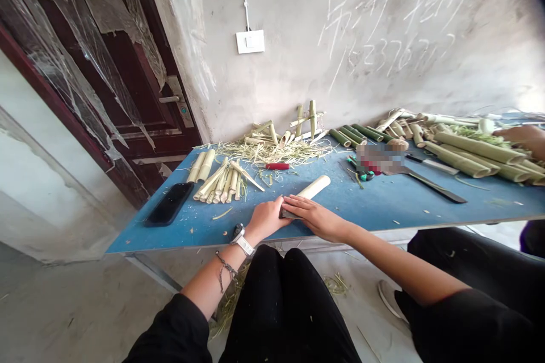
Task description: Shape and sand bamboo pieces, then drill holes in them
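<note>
A pale, peeled bamboo piece point(314, 186) slants over the table near its front edge, its near end hidden by my hands. My left hand point(264, 220) is closed at that near end, in line with the bamboo; the fingers are mostly covered. Across the bamboo my right hand point(318, 219) lies with fingers bent over a dark metal blade point(286, 214), whose handle I cannot see. Both hands touch each other. Beyond them rest a short red handle-like piece point(277, 166) and a bundle of split bamboo sticks point(221, 184).
On the blue table point(255, 232) lie a black phone point(169, 204), bamboo shavings point(272, 152), green bamboo tubes point(357, 133), a cleaver-like tool with a dark handle point(438, 186) and a knife point(434, 165). At right, another person's hand point(523, 139) is near bamboo lengths point(481, 147).
</note>
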Tool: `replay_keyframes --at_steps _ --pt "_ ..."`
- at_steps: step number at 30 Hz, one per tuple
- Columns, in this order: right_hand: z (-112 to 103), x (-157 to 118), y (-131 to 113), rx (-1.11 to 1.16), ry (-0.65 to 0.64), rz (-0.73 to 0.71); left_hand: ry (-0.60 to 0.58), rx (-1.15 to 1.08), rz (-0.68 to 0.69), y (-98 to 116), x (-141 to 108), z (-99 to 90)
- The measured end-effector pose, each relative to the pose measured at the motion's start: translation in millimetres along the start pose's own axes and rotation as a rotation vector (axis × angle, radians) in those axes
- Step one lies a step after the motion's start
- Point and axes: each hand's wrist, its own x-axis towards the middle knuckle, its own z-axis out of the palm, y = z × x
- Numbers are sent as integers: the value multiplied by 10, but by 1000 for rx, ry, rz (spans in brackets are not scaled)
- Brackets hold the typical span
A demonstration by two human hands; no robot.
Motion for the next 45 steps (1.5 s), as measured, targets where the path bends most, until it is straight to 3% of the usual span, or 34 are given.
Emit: replay_keyframes --at_steps 1,4,6,8,10,12,13,16,19,23,25,28,32,34,36,41,43,45 --pt "-14 -27 43 -1 -6 25 10 3 1 8 -6 1" --pt "-123 -117 281 -85 75 341 50 24 12 38 -28 -18" --pt "-159 -122 295 -113 101 420 72 42 18 56 -40 -30" --pt "-123 -67 103 -103 91 349 79 65 15 64 -48 -31" --pt "-58 1 -143 -42 73 152 80 90 12 64 -50 -23" --pt "-36 17 -215 11 37 54 73 104 8 63 -49 -17" --pt "-52 -3 -151 16 36 85 70 104 7 65 -47 -18" --pt "-150 -126 278 -29 105 422 63 86 -5 76 -41 -36" --pt "-195 -176 486 -36 138 471 44 80 -22 85 -33 -54" --pt "-141 -63 99 97 141 277 37 89 -27 85 -37 -48" --pt "-117 -54 -102 193 180 251 68 108 -48 84 -51 -41" --pt "-82 -182 -188 334 346 358 133 171 -84 85 -69 -51" --pt "-30 -393 -55 579 857 559 193 263 -137 106 -31 -122" --pt "-41 -410 45 679 1095 566 208 277 -105 125 18 -157" --pt "-96 -369 159 706 1203 528 180 267 -36 137 73 -166" --pt "-295 -263 335 304 1214 554 115 203 -36 50 166 -56" --pt "-321 -265 281 123 1126 559 113 172 -64 -4 179 -14" --pt "-309 -286 170 -37 960 514 106 141 -76 -34 183 -3"
